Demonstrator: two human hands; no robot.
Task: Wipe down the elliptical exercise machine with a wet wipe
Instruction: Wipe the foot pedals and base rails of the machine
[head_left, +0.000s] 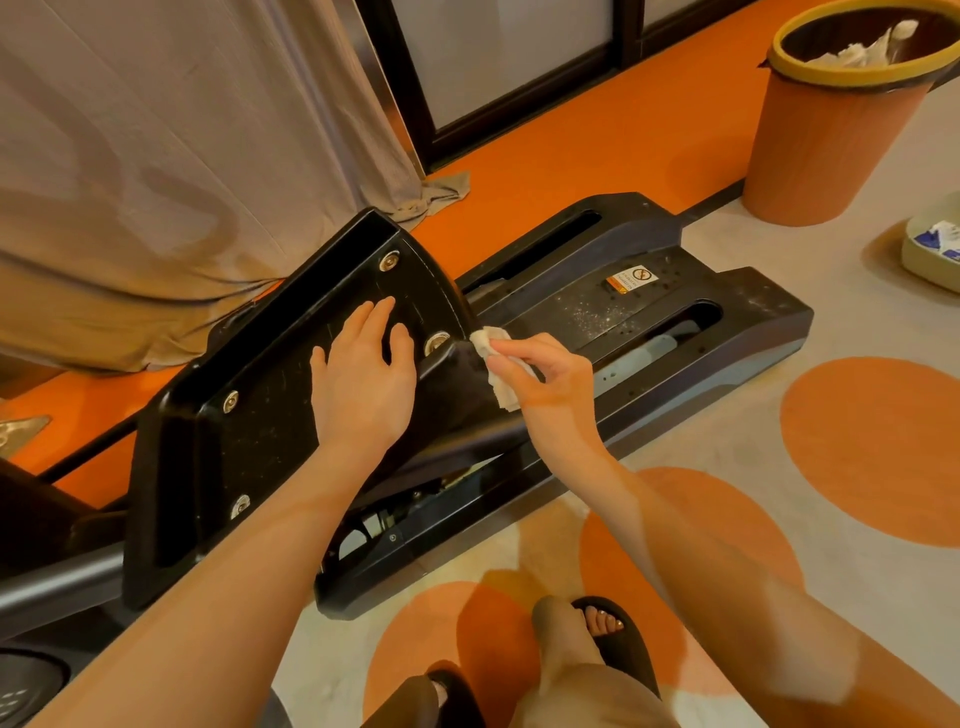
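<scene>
The elliptical's black foot pedal (270, 410) runs diagonally across the middle of the head view, with silver bolts at its corners. My left hand (363, 384) lies flat on the pedal with its fingers spread. My right hand (545, 379) pinches a crumpled white wet wipe (491, 345) and presses it against the pedal's rear right edge. Behind the pedal lies the dusty black rear base (597, 306) of the machine, with two slots and a warning sticker.
An orange waste bin (826, 140) holding used tissues stands at the back right. A pale tray (935, 249) with blue packets sits at the right edge. A beige curtain (171, 156) hangs at the left. My feet in black sandals (613, 639) rest on the spotted floor.
</scene>
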